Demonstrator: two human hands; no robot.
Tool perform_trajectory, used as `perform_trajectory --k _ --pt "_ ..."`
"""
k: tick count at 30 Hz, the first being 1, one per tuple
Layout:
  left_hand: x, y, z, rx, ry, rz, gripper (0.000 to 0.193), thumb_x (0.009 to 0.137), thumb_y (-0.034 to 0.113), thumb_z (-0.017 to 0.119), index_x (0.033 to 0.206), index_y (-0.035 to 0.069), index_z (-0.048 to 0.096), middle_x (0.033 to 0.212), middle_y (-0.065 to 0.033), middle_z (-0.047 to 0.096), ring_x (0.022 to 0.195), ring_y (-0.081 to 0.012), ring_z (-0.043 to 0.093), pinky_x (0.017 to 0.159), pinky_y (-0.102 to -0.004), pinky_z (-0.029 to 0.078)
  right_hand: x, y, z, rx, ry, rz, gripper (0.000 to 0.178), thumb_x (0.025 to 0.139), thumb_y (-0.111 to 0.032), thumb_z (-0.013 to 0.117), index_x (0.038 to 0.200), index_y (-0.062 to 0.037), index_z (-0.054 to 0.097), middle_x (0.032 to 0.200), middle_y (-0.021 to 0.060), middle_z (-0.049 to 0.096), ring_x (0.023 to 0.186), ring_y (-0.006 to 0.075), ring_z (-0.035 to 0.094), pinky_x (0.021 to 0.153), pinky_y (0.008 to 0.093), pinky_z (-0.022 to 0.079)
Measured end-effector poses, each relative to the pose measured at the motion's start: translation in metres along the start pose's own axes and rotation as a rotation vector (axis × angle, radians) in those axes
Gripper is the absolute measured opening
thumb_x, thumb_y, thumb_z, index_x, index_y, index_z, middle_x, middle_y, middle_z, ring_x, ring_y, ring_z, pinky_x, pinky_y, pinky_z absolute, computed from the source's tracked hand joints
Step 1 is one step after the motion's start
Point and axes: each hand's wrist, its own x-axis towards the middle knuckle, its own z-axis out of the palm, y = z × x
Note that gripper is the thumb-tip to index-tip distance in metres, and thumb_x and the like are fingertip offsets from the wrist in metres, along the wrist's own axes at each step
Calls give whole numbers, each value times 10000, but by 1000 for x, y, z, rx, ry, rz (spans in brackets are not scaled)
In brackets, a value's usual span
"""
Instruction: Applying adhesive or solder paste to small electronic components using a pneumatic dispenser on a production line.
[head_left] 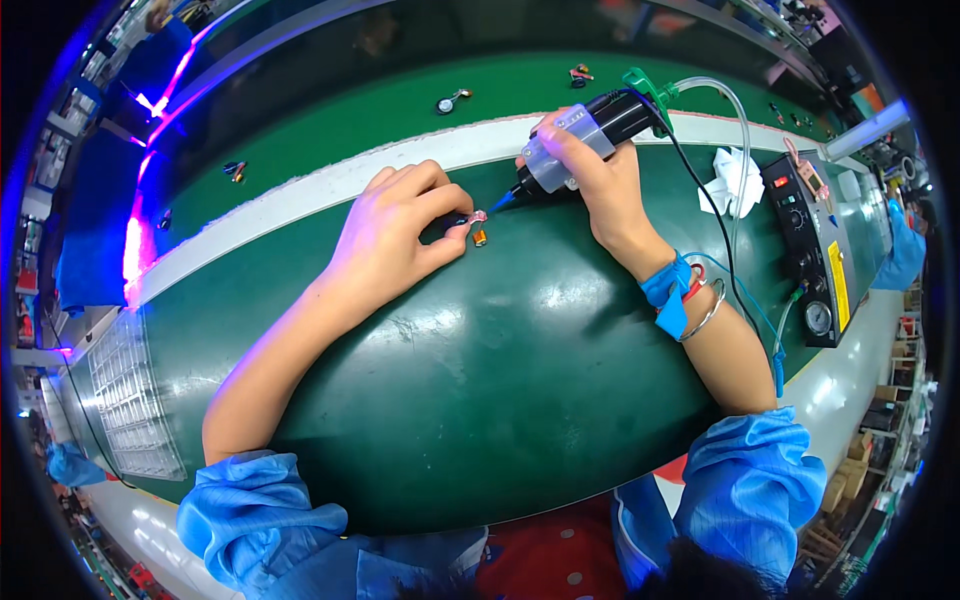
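Clock: read from the middle of the green table (450, 420), with twelve on the side farthest from the worker I am watching.
Small component (480, 238): at twelve o'clock, a pink piece with a gold-coloured part below it, held at the fingertips.
Left hand (405, 215): at eleven o'clock, pinching the small component between thumb and fingers, the other knuckles arched.
Right hand (607, 190): at one o'clock, wrapped around the dispensing syringe (570, 150), thumb laid along its clear sleeve.
Blue nozzle (503, 202): slanting toward seven o'clock, its point just beside the small component; whether they touch, I cannot tell.
Green cap (648, 88): on the syringe's rear end, joined to a clear hose (745, 130).
Blue wristband (668, 287): around the right wrist, beside a metal bangle (708, 315).
Black control box (825, 250): at three o'clock, with a red switch, a yellow label and a round gauge (818, 318).
White tissue (735, 183): at two o'clock, crumpled, near the box.
Clear tray (135, 400): between eight and nine o'clock, divided into cells.
Green strip (350, 105): beyond the white border, carrying small wired parts (446, 104) at ten, twelve and nearly one.
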Motion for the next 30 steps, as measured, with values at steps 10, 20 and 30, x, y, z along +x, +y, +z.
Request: perform_trajectory --k 10,20,30 --pt "1 0 6 103 75 198 125 624 64 618 667 55 501 649 -57 457 625 -206 465 605 -306 358 1 1 -1 -65 -15 -20 213 755 -190 600 852 -7 550 746 92 596 692 155 597 645 254 464" --pt "1 0 6 155 54 224 122 631 69 607 681 61 496 661 -59 461 614 -201 473 625 -303 355 1 1 -1 -70 -23 -7 194 755 -178 601 847 -15 552 750 82 595 709 149 595 652 251 463" --pt "0 2 5 180 65 244 110 639 63 600 695 52 506 672 -63 473 631 -199 487 640 -301 358 1 3 -3 -92 -44 23 217 747 -190 609 862 -15 548 751 81 597 710 151 596 647 253 467"
